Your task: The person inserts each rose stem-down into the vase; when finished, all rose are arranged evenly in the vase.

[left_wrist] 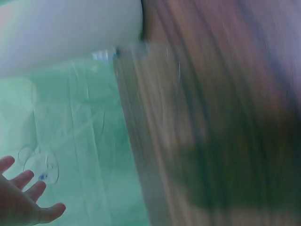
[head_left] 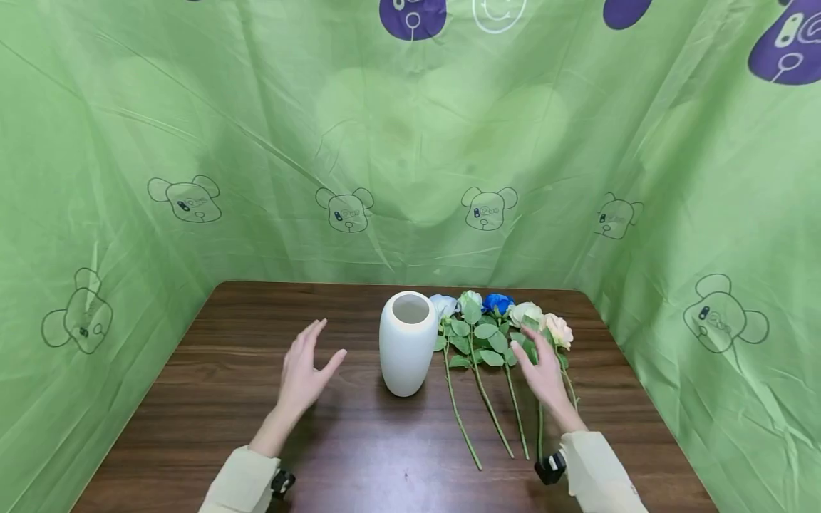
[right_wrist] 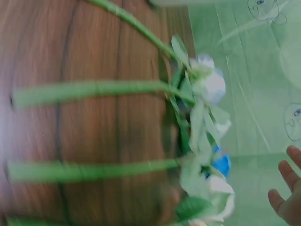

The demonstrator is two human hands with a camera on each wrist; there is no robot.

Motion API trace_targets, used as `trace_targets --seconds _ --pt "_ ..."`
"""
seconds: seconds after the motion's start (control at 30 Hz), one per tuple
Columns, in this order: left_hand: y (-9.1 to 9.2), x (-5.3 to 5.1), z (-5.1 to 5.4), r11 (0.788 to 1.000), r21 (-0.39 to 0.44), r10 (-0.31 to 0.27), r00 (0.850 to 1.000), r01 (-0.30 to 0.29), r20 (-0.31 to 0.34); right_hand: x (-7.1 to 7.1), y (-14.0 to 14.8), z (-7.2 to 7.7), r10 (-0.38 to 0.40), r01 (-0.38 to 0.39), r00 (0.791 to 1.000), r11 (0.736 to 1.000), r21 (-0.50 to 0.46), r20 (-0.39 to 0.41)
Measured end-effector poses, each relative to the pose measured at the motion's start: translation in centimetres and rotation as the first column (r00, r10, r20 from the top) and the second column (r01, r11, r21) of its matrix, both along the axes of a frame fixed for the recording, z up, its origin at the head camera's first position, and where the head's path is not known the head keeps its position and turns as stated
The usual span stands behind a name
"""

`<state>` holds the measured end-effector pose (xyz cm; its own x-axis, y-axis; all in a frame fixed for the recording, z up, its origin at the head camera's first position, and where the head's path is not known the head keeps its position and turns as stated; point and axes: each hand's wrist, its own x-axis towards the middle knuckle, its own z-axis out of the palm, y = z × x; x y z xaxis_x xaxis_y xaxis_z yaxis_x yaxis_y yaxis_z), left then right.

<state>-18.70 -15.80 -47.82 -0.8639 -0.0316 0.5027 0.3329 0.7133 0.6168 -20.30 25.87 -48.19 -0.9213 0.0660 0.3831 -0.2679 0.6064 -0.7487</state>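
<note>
A white vase [head_left: 407,356] stands upright near the middle of the table, and part of it fills the upper left of the left wrist view. To its left my left hand [head_left: 304,370] is held with fingers spread, touching nothing. Several artificial roses lie side by side right of the vase: a pale blue rose [head_left: 444,306], a deep blue rose [head_left: 497,303], a white rose [head_left: 526,313] and a pale pink rose [head_left: 559,330] among them. My right hand [head_left: 545,374] hovers over the right-hand stems, fingers extended and holding nothing.
The dark wooden table [head_left: 244,356] has its far edge against a green curtain [head_left: 410,142] printed with bear faces. Green stems [right_wrist: 99,90] point toward the near edge. Each wrist wears a small black camera [head_left: 550,467].
</note>
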Motion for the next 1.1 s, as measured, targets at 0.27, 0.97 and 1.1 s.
trace_targets --seconds 0.27,0.97,1.1 --pt "3.9 0.8 -0.8 0.950 0.296 -0.147 0.978 0.098 0.147 -0.5 -3.9 -1.8 -0.020 0.070 0.986 0.950 -0.304 0.164" --pt "7.3 0.8 1.2 0.891 0.450 -0.289 0.839 0.060 0.461 -2.6 -8.9 -5.7 0.034 0.071 0.918 0.966 -0.249 0.395" --pt "7.5 0.6 1.3 0.875 0.480 -0.326 0.804 0.058 0.497 -2.8 -9.4 -6.0 0.026 0.052 0.926 0.979 -0.195 0.376"
